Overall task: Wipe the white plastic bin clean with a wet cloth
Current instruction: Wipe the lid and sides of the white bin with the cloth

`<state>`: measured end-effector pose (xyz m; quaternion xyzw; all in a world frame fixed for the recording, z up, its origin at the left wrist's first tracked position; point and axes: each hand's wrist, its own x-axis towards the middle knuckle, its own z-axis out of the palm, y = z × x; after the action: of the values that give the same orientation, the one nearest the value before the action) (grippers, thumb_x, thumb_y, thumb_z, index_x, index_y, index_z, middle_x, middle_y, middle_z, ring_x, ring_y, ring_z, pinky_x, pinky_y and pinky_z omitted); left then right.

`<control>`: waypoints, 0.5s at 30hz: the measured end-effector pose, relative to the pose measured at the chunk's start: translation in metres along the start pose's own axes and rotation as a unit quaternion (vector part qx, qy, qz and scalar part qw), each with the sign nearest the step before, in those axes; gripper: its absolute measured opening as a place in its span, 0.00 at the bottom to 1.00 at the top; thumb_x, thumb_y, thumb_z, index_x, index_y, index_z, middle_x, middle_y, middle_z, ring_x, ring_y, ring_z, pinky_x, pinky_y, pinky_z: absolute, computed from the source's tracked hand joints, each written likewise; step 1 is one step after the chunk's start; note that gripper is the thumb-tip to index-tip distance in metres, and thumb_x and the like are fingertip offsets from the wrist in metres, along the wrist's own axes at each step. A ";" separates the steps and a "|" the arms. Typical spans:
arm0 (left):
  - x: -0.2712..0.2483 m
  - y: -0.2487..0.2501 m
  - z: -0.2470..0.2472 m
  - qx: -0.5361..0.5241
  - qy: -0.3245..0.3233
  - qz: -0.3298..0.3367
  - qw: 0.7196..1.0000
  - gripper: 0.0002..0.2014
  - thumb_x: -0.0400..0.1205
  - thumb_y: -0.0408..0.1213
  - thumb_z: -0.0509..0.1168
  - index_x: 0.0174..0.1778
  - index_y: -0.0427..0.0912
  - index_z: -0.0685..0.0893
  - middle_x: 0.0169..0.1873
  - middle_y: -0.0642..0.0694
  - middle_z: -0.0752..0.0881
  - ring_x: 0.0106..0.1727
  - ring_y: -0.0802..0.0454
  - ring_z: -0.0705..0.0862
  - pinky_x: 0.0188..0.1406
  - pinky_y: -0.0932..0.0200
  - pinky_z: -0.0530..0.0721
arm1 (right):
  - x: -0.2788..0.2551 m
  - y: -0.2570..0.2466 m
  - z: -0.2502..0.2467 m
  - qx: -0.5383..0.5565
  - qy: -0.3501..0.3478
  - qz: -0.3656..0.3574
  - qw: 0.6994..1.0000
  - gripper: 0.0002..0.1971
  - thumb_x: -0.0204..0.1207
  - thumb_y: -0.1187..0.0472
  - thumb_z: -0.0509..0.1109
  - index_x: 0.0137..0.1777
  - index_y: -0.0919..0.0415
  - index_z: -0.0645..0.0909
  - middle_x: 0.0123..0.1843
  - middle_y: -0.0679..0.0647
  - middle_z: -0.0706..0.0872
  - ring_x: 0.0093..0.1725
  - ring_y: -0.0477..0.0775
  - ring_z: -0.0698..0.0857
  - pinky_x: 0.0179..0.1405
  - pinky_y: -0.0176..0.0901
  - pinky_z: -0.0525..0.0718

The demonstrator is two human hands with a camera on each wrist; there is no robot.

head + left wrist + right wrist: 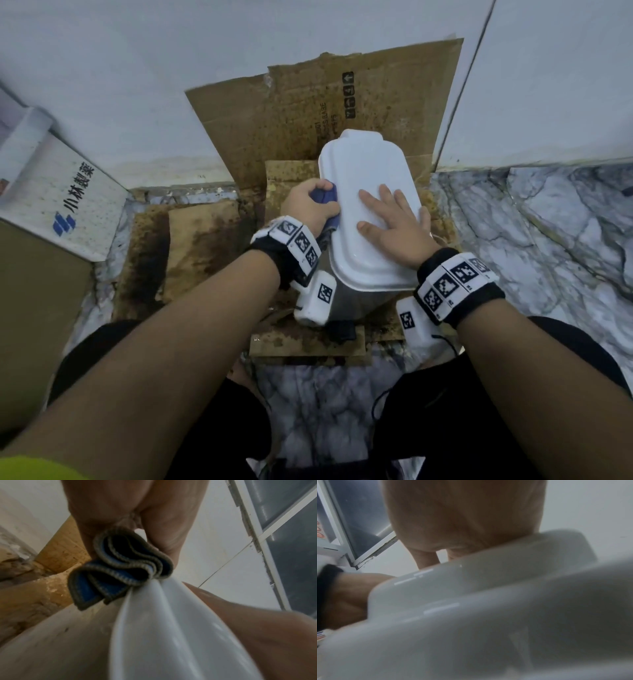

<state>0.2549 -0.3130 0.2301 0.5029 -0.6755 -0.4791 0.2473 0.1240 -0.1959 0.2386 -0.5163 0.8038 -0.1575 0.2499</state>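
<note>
A white plastic bin with a closed lid stands on stained cardboard, in the middle of the head view. My left hand grips a bunched blue cloth and holds it against the lid's left edge. In the left wrist view the folded blue cloth with its grey hem touches the lid rim. My right hand lies flat on the lid with fingers spread. The right wrist view shows the palm above the blurred white lid.
Stained brown cardboard covers the floor and leans on the white wall behind the bin. A white printed box sits at the left. Marble floor extends to the right. My knees in dark shorts are at the bottom.
</note>
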 end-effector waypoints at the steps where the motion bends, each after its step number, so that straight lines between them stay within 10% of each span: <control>1: -0.013 -0.003 0.001 -0.001 0.008 -0.002 1.000 0.13 0.73 0.33 0.74 0.51 0.50 0.85 0.53 0.51 0.86 0.49 0.52 0.86 0.40 0.67 0.84 | 0.000 0.000 0.000 0.001 0.003 -0.001 1.000 0.29 0.83 0.40 0.55 0.83 0.34 0.53 0.87 0.47 0.44 0.86 0.50 0.40 0.79 0.65 0.33; 6: -0.074 -0.015 0.013 -0.053 0.061 -0.038 0.996 0.16 0.71 0.37 0.73 0.53 0.55 0.85 0.55 0.51 0.87 0.51 0.49 0.86 0.53 0.54 0.87 | 0.001 0.000 0.003 -0.016 0.012 -0.003 1.000 0.29 0.83 0.41 0.56 0.83 0.35 0.52 0.88 0.48 0.44 0.86 0.51 0.41 0.79 0.67 0.34; 10: -0.107 -0.017 0.026 -0.096 0.105 -0.065 0.988 0.17 0.75 0.34 0.71 0.59 0.50 0.84 0.54 0.53 0.85 0.47 0.55 0.83 0.32 0.79 0.76 | 0.000 0.000 0.005 -0.030 0.023 -0.003 0.999 0.29 0.83 0.41 0.54 0.83 0.36 0.53 0.88 0.49 0.46 0.86 0.52 0.42 0.79 0.68 0.35; 15: -0.135 -0.022 0.048 -0.124 0.121 -0.087 0.981 0.16 0.77 0.36 0.70 0.58 0.55 0.78 0.60 0.48 0.80 0.49 0.51 0.82 0.49 0.58 0.78 | -0.001 -0.003 0.008 -0.035 0.029 -0.012 0.999 0.29 0.83 0.40 0.54 0.83 0.36 0.53 0.88 0.49 0.46 0.86 0.52 0.42 0.79 0.69 0.35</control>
<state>0.2753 -0.1710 0.2100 0.5794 -0.5295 -0.5144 0.3454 0.1306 -0.1962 0.2335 -0.5297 0.8096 -0.1466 0.2064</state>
